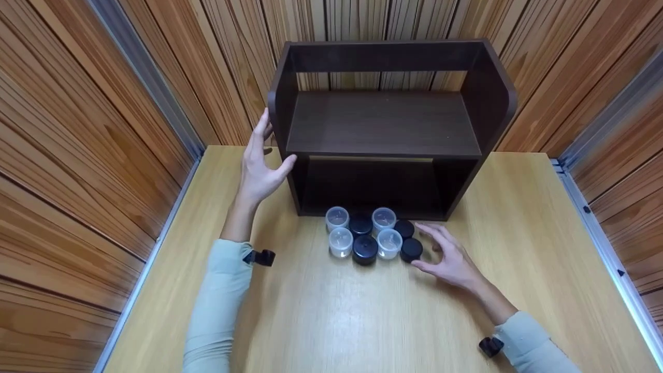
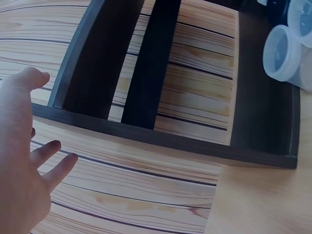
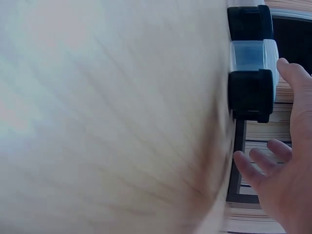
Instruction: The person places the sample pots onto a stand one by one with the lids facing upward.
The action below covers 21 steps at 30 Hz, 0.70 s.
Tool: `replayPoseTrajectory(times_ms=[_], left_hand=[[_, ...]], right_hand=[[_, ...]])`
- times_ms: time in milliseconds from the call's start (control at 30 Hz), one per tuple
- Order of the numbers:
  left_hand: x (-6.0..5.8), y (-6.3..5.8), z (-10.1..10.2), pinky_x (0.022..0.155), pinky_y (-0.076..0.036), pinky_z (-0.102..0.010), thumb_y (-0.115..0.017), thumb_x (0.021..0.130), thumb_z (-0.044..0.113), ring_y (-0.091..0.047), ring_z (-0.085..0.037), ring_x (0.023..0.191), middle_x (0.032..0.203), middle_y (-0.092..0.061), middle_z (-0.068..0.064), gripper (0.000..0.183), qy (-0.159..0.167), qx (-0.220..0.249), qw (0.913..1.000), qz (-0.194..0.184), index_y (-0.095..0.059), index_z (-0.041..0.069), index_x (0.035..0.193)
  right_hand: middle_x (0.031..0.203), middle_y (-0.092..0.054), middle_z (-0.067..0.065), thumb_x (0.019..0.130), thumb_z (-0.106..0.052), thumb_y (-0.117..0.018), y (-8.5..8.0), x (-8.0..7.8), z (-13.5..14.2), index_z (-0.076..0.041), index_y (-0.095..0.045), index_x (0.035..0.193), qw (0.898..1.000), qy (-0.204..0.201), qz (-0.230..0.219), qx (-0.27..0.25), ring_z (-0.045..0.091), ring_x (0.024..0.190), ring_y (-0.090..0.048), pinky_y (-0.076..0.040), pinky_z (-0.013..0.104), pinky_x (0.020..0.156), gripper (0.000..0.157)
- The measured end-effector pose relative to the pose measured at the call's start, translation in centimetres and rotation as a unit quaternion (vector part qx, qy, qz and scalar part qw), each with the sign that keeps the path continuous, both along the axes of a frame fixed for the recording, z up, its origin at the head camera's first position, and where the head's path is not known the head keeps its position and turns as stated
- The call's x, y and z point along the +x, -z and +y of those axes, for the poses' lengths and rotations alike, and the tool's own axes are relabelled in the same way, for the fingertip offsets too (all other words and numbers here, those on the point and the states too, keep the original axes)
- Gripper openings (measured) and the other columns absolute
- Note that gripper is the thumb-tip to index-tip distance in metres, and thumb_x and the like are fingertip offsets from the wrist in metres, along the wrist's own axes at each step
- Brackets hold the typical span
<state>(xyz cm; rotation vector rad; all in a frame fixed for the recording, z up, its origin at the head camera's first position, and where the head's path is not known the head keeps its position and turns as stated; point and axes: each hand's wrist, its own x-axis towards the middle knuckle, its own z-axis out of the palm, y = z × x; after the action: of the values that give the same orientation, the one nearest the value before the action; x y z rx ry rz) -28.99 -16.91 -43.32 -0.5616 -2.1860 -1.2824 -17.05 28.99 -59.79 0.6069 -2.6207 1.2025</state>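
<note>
Left hand [image 1: 259, 176] spread, thumb well away from the fingers and nothing in its grasp, is seen in the head view beside the left side of a dark brown shelf unit [image 1: 383, 124]; whether the two touch cannot be told. Four clear containers [image 1: 341, 242] and four black containers [image 1: 365, 250] stand close together on the pale wooden table [image 1: 311, 311], just in front of the unit. They make two rows, each running clear, black, clear, black from the left, with the rightmost black ones smaller. At that end the right hand [image 1: 451, 263] has its thumb and forefinger parted about the two smaller black containers, gripping neither; contact is unclear. Pale green sleeves [image 1: 217, 300] cover both forearms, and a wood-patterned wall [image 1: 357, 20] rises behind. The left wrist view puts the thumb on one side of the unit's side panel and the fingers on the other, with clear containers at the upper right. The right wrist view shows the thumb tip near a clear container, a black one in front of it, and the other fingers lower down, well apart from the thumb.
</note>
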Motion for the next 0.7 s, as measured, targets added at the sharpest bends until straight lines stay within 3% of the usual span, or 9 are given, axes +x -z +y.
replayPoseTrajectory(times_ms=[100, 200, 267, 500, 633, 700], left_hand=[[-0.2, -0.4, 0.1, 0.113, -0.060, -0.059, -0.084, 0.096, 0.016, -0.054, -0.039, 0.159, 0.183, -0.038, -0.020, 0.095, 0.005, 0.011, 0.9999, 0.000, -0.032, -0.001, 0.174], [-0.5, -0.7, 0.1, 0.112, -0.062, -0.058, -0.083, 0.097, 0.014, -0.054, -0.039, 0.158, 0.183, -0.036, -0.021, 0.094, 0.008, 0.013, 0.9998, 0.009, -0.032, -0.003, 0.173], [-0.7, -1.0, 0.1, 0.110, -0.063, -0.056, -0.083, 0.097, 0.013, -0.055, -0.039, 0.157, 0.183, -0.035, -0.022, 0.094, 0.009, 0.010, 0.9997, 0.019, -0.031, -0.004, 0.173], [-1.4, -1.9, 0.0, 0.097, -0.068, -0.053, -0.081, 0.096, 0.010, -0.060, -0.039, 0.150, 0.183, -0.035, -0.023, 0.092, 0.019, 0.002, 0.9988, 0.044, -0.031, -0.005, 0.172], [-1.7, -2.5, 0.0, 0.087, -0.070, -0.051, -0.080, 0.095, 0.008, -0.066, -0.037, 0.141, 0.183, -0.036, -0.022, 0.091, 0.023, -0.009, 0.9984, 0.051, -0.033, -0.004, 0.172], [-1.9, -2.7, -0.1, 0.095, -0.069, -0.050, -0.079, 0.095, 0.005, -0.063, -0.036, 0.146, 0.183, -0.037, -0.022, 0.089, 0.024, -0.018, 0.9982, 0.053, -0.034, -0.003, 0.171]], right_hand=[[0.150, -0.068, 0.014, 0.081, -0.014, -0.102, 0.4, 0.0, -0.3, -0.008, -0.065, 0.156, 1.000, 0.001, -0.011, -0.024, 0.024, 0.135, -0.065, -0.066, 0.035, 0.097, 0.084], [0.147, -0.068, 0.017, 0.080, -0.009, -0.102, 0.7, 0.0, -0.6, -0.004, -0.066, 0.154, 0.999, 0.005, -0.027, -0.047, 0.022, 0.137, -0.065, -0.069, 0.046, 0.097, 0.082], [0.145, -0.067, 0.020, 0.080, -0.005, -0.102, 0.8, 0.0, -0.8, -0.002, -0.066, 0.152, 0.997, 0.006, -0.039, -0.063, 0.024, 0.135, -0.066, -0.069, 0.047, 0.098, 0.081], [0.138, -0.068, 0.021, 0.078, 0.000, -0.101, 1.3, -0.2, -1.2, -0.003, -0.070, 0.145, 0.994, -0.001, -0.058, -0.088, 0.032, 0.130, -0.069, -0.061, 0.018, 0.104, 0.074], [0.137, -0.070, 0.019, 0.078, 0.000, -0.101, 1.5, -0.4, -1.2, -0.005, -0.072, 0.143, 0.994, -0.008, -0.063, -0.087, 0.021, 0.128, -0.069, -0.058, 0.012, 0.104, 0.071], [0.136, -0.071, 0.018, 0.078, 0.002, -0.100, 1.5, -0.5, -1.2, -0.005, -0.072, 0.142, 0.994, -0.012, -0.066, -0.086, 0.014, 0.126, -0.069, -0.058, 0.013, 0.103, 0.070]])
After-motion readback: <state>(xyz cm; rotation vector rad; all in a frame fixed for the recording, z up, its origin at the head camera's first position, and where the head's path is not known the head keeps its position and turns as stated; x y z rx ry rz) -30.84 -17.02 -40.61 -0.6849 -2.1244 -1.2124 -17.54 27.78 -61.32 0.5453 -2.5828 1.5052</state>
